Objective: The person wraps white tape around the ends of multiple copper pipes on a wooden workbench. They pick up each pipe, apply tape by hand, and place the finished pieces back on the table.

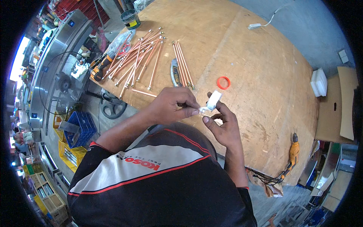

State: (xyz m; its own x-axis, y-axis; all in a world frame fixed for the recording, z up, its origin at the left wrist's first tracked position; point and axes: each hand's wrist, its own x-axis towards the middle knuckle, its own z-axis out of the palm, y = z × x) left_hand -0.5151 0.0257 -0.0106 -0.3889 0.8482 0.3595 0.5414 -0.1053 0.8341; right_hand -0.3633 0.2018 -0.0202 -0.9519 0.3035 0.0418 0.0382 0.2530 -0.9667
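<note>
My left hand (176, 103) is closed on a thin copper tube (143, 93), which runs out behind it to the left. Its thumb and forefinger pinch together near the tube's other end, where loose white tape (204, 109) shows. In my right hand (226, 126) is a roll of white thread seal tape (214, 100), held up between the fingers. The strip spans the short gap between both hands. On the table just beyond lies an orange plastic ring (223, 83). Past my left hand, a few copper tubes (183, 64) lie side by side next to a grey hand tool (175, 72).
A loose pile of copper tubes (140, 56) covers the wooden table's (257, 75) far left, beside an orange cordless drill (100, 69) and a dark bucket (130, 19). A corded drill (293, 153) lies at the right edge. A cardboard box (332, 106) stands beyond it.
</note>
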